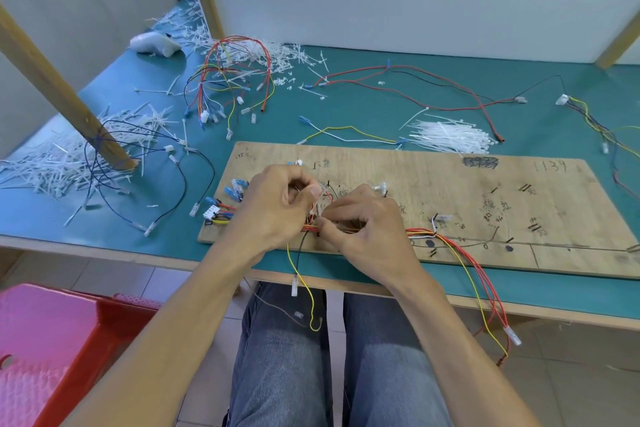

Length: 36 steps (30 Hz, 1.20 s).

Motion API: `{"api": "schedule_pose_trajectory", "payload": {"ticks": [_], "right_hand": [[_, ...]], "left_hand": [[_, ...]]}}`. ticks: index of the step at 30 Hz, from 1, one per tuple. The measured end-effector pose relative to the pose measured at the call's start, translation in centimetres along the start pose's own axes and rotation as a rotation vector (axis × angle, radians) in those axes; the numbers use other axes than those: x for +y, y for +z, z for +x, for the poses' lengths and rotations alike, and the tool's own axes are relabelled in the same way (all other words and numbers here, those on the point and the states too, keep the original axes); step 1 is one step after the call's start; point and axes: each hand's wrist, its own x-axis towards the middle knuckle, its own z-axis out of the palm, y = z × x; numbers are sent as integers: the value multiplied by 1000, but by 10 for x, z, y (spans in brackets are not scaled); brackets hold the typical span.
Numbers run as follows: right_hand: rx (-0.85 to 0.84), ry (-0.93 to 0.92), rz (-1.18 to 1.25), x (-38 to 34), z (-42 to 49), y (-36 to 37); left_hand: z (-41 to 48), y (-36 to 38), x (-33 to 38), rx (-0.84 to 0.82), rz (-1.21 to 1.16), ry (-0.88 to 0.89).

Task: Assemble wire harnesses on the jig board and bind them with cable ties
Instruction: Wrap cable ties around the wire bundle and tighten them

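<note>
A plywood jig board (467, 205) lies on the green table. A wire harness (446, 241) of red, yellow, white and black wires runs along its near edge, with blue and white connectors (221, 205) at its left end. Both hands meet over the bundle at the board's left part. My left hand (277, 208) pinches a thin white cable tie (320, 199) between thumb and forefinger. My right hand (363, 225) pinches the wire bundle just below that, fingers curled. Where the tie wraps the wires is hidden by the fingers.
A pile of fresh white cable ties (453, 137) lies behind the board. Cut tie ends (52, 163) litter the left. Finished harnesses (228, 80) and loose wires (415, 87) lie at the back. A wooden post (69, 97) stands left. A red crate (62, 340) sits below.
</note>
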Motion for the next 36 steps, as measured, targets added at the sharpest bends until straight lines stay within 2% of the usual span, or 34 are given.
{"api": "schedule_pose_trajectory", "payload": {"ticks": [6,9,16,18,22,25,36], "right_hand": [[-4,39,8,-2,0,-2],[-21,16,-3,-4,2,-2],[-59,-35,-26,-2,1,-3],[-66,-58,-22,-3,0,-1],[-65,-21,-22,-1,-2,0],[-66,-8,-35,2,-1,-1],[-25,-129,-69,4,-4,5]], "left_hand": [[-5,4,12,1,146,112],[-6,8,10,104,182,115],[-13,25,11,349,39,179],[-16,27,8,327,17,186],[-25,15,3,183,45,276],[-28,13,5,159,99,257],[-16,31,11,404,-7,123]]}}
